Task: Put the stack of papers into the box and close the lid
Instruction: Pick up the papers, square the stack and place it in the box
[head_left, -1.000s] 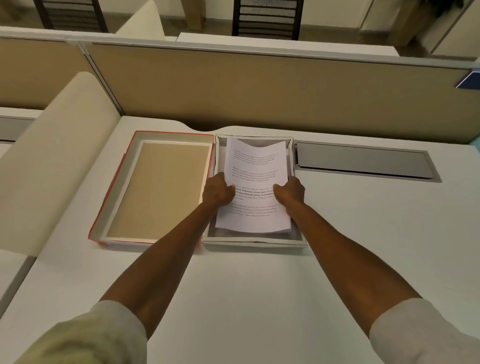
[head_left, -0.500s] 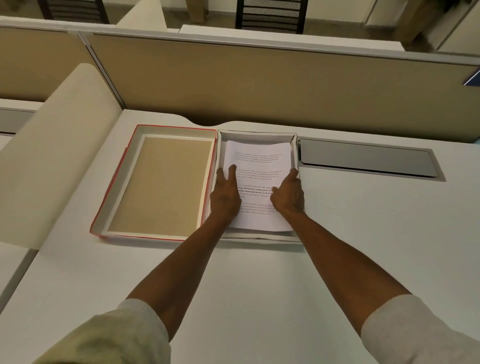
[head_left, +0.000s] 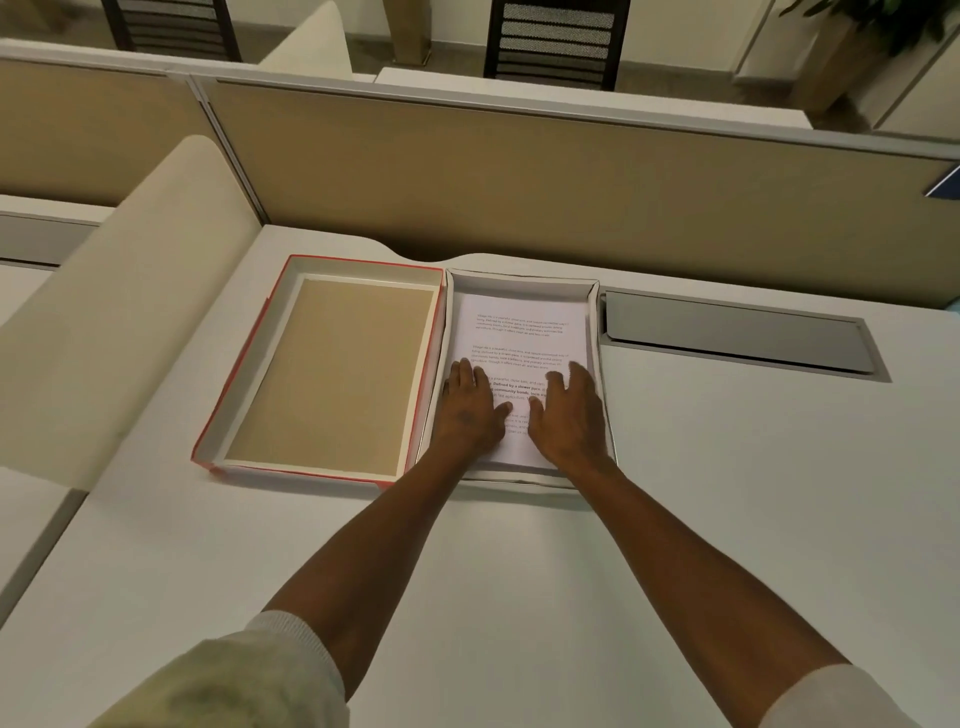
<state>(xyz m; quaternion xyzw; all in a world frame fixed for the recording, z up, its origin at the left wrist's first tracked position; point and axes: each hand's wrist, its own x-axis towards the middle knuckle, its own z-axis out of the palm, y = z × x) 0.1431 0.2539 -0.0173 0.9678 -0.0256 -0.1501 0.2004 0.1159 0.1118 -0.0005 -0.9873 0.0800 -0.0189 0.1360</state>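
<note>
The stack of papers (head_left: 524, 327), white with printed text, lies flat inside the open white box (head_left: 519, 278) on the desk. My left hand (head_left: 470, 410) rests palm down on the lower left of the top sheet, fingers spread. My right hand (head_left: 571, 415) lies palm down on the lower right of the sheet, near the box's right wall. Neither hand grips anything. The lid (head_left: 249, 358), red-edged with a brown inside, lies upturned on the desk, touching the box's left side.
A tan partition wall (head_left: 519, 176) runs behind the desk. A grey cable flap (head_left: 737, 338) is set into the desk right of the box. A cream curved divider (head_left: 114, 312) rises on the left. Black chairs stand beyond the partition.
The papers went from held and curved above the box to lying flat inside it. Both hands let go of the edges and now press flat on the top sheet.
</note>
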